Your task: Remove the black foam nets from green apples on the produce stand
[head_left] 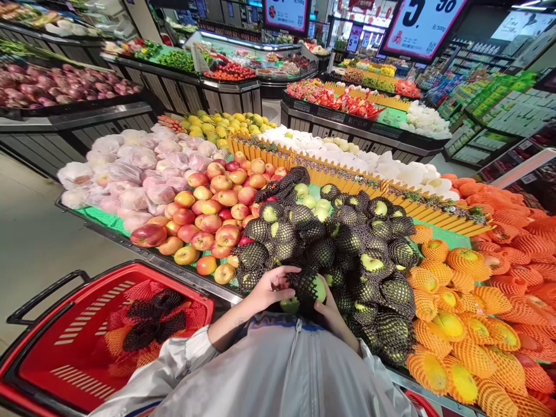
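Close to my body, a green apple (pixel 319 289) sits partly inside a black foam net (pixel 302 284). My right hand (pixel 329 307) is closed around its right side. From the other side, my left hand (pixel 269 288) grips the netted apple between thumb and fingers. Below my left thumb shows another green apple (pixel 289 304). Just beyond both hands lies a pile of green apples in black foam nets (pixel 347 240), with a few bare green apples (pixel 315 202) behind them.
Red-yellow apples (pixel 217 202) and bagged pale fruit (pixel 134 168) lie left on the display. Orange-netted fruit (pixel 452 324) fills the right. A red shopping basket (pixel 43 359) holding red, orange and black foam nets (pixel 150 324) stands at lower left. Yellow dividers (pixel 339 171) cross behind.
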A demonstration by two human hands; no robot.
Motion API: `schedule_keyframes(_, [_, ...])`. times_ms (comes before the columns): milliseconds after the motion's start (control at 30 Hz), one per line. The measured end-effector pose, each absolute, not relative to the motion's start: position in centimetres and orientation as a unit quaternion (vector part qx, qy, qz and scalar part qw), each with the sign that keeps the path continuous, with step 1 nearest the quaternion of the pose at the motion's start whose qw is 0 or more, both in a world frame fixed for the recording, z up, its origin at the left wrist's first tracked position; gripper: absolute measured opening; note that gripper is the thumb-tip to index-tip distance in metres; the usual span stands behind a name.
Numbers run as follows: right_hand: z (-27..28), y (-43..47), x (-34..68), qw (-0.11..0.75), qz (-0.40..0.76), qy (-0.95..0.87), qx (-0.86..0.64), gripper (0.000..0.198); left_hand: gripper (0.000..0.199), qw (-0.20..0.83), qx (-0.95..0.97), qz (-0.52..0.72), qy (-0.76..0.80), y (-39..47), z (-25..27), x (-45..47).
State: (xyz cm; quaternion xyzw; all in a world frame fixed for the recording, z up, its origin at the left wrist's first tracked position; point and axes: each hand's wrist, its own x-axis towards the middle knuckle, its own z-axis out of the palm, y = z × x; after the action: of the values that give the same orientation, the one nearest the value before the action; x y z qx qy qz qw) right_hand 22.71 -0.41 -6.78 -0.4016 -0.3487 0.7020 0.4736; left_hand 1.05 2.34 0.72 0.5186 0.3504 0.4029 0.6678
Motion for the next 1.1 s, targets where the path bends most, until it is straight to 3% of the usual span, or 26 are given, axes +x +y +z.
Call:
schedule_keyframes(100, [-6.6, -0.3, 22.5, 0.415, 0.702, -0.422, -0.396, 0.112, 0.067, 0.672, 0.534, 0.385, 0.339, 2.0, 0.8, 1.2])
schedule_keyframes(300, [-4.9, -0.1, 21.9, 0.352, 0.627, -0.568, -0.401, 0.096, 0.05, 0.568, 0.564, 0.401, 0.445, 2.2, 0.4, 1.6])
schedule_keyframes(500, [-3.6, -0.2, 21.9, 0.37, 0.603, -0.592, -0.386, 0.135, 0.044, 0.55, 0.554, 0.404, 0.477, 2.8, -0.5, 1.8])
schedule_keyframes(633, [-3.4, -0.4, 21.9, 0.363, 0.594, -0.609, -0.381, 0.144, 0.044, 0.547, 0.588, 0.387, 0.453, 2.9, -1.2, 2.1])
schedule_keyframes(933, [-4.1, -0.4, 22.2, 0.401, 0.47, -0.652, -0.44, 0.136, 0.055, 0.558, 0.639, 0.334, 0.411, 2.7, -1.3, 2.6])
schedule_keyframes(1100, [-3.9, -0.2, 22.0, 0.376, 0.522, -0.636, -0.428, 0.114, 0.05, 0.566, 0.65, 0.313, 0.4, 2.5, -0.7, 2.3])
